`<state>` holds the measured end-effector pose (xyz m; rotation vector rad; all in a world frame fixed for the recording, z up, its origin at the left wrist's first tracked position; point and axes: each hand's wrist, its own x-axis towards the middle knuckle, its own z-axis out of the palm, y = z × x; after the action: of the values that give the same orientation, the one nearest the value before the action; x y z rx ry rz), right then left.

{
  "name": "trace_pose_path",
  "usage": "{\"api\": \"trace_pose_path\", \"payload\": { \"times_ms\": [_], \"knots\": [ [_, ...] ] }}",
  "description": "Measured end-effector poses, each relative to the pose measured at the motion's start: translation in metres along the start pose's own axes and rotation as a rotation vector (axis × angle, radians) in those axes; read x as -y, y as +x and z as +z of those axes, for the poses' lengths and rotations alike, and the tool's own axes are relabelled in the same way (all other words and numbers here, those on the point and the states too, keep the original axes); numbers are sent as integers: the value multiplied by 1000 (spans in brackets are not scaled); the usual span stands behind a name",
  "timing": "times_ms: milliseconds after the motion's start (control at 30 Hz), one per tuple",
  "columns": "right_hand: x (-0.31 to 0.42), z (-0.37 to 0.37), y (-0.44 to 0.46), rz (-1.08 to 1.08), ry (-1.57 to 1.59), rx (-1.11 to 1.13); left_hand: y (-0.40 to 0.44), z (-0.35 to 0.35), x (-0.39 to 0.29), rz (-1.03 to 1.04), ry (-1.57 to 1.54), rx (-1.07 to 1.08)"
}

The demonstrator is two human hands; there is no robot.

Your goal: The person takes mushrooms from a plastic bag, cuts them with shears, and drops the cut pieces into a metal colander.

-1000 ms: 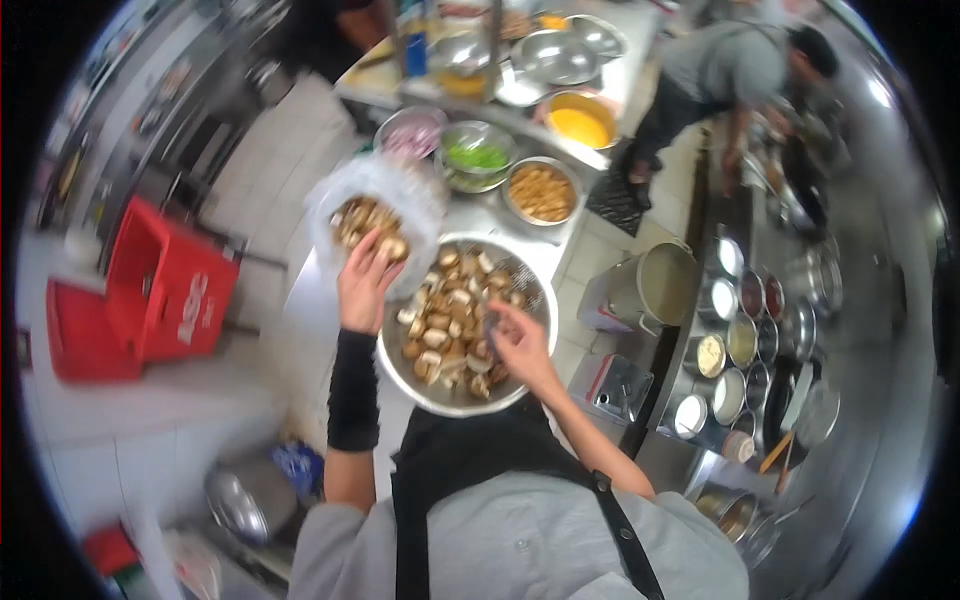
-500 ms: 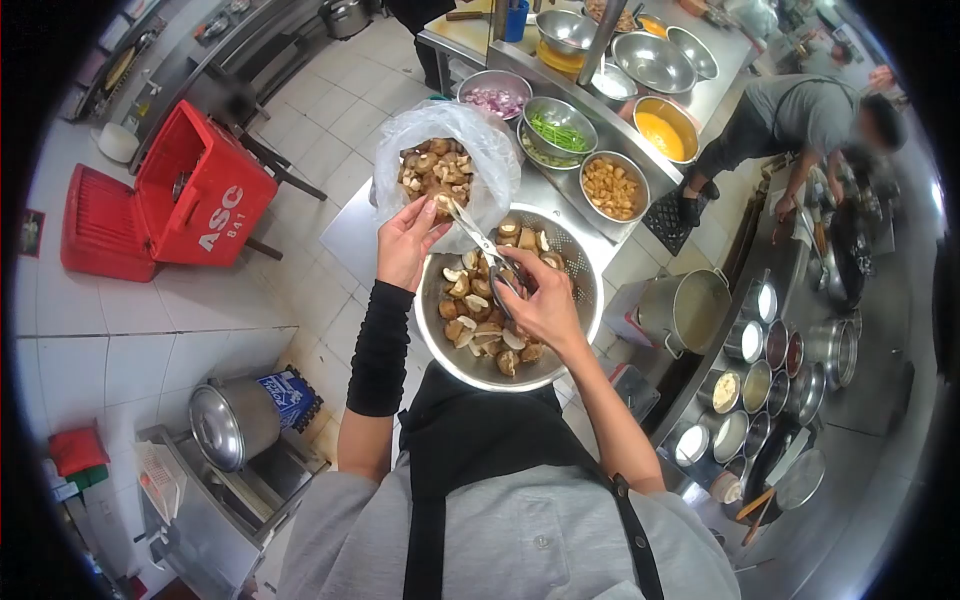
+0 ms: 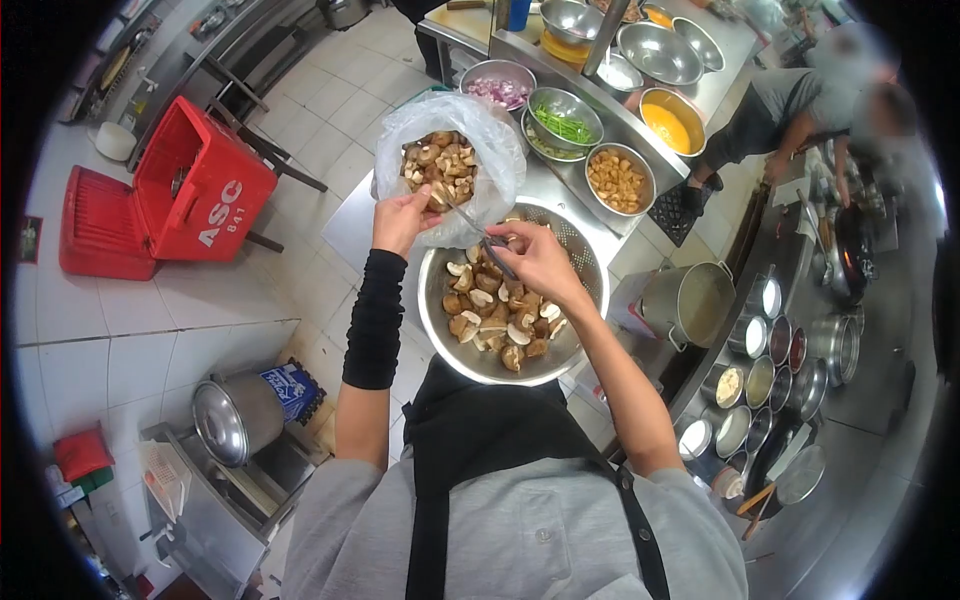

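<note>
My left hand (image 3: pixel 402 218) pinches a mushroom piece at the lower edge of a clear plastic bag (image 3: pixel 500 150) full of brown mushrooms (image 3: pixel 440 165). Dark-handled scissors (image 3: pixel 497 252) are in my right hand (image 3: pixel 540 262), their blades reaching to the mushroom at my left fingertips. Below my right hand, cut mushrooms with pale faces (image 3: pixel 500 315) lie in a large perforated metal colander (image 3: pixel 437 335). The bag stands just behind the colander, on the metal table (image 3: pixel 345 225).
Bowls of chopped onion (image 3: pixel 497 90), green vegetable (image 3: pixel 562 122) and brown cubes (image 3: pixel 618 180) stand behind the colander. At left is an open red cooler (image 3: pixel 205 195). A co-worker (image 3: pixel 790 110) leans over the stove at right, beside a large pot (image 3: pixel 690 300).
Since half a second ago, my right hand and the scissors have tilted flatter against the mushroom. A second ago, my left hand was in the bag and my right hand over the colander.
</note>
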<state>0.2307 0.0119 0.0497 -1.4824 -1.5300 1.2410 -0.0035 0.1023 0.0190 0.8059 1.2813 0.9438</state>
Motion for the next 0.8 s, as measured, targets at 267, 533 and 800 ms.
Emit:
{"api": "trace_pose_path", "payload": {
  "times_ms": [267,533,800],
  "knots": [
    [22,0,-21,-99,-238,-173,-4,1,-3,42,-166,68],
    [22,3,-10,-142,-355,-250,-5,-5,-9,1,58,69],
    [-4,2,24,64,11,-283,-1,-11,-4,105,-12,66]
  ]
}}
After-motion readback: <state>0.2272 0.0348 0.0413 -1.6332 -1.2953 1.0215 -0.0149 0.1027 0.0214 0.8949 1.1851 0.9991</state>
